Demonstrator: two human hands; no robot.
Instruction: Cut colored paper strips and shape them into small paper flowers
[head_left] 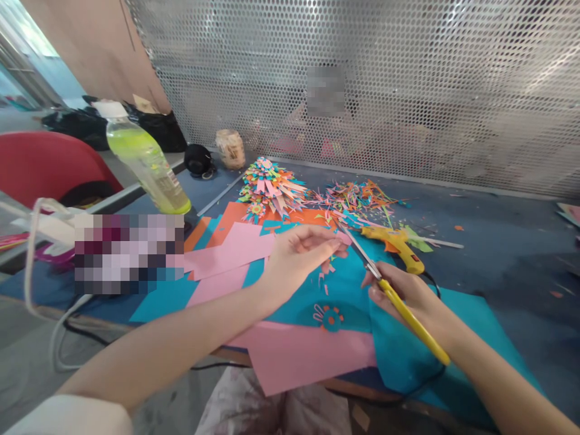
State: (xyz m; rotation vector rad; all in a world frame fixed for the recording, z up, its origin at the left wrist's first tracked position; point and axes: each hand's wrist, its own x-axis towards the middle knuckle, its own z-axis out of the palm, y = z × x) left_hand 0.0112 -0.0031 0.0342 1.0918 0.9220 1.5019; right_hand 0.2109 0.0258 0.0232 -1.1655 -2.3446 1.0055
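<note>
Pinched between the fingertips of my left hand (306, 260) is a small piece of pink paper (345, 238). My right hand (405, 293) grips scissors (414, 323) with long yellow handles, and their metal blades reach up beside the pink piece. Whether the blades touch the paper I cannot tell. Under both hands lie blue paper sheets (290, 305) and a pink sheet (312, 356). A small blue and orange paper flower (333, 318) with a looped pink strip rests below my left hand, near several tiny pink cuttings (321, 281).
A yellow glue gun (394, 240) lies just beyond my right hand. Farther back are a heap of colourful paper rosettes (272, 190) and paper scraps (362, 196). To the left stand a bottle of green liquid (147, 160), a black round object (198, 161) and a jar (230, 149). A perforated metal panel (408, 90) closes the back.
</note>
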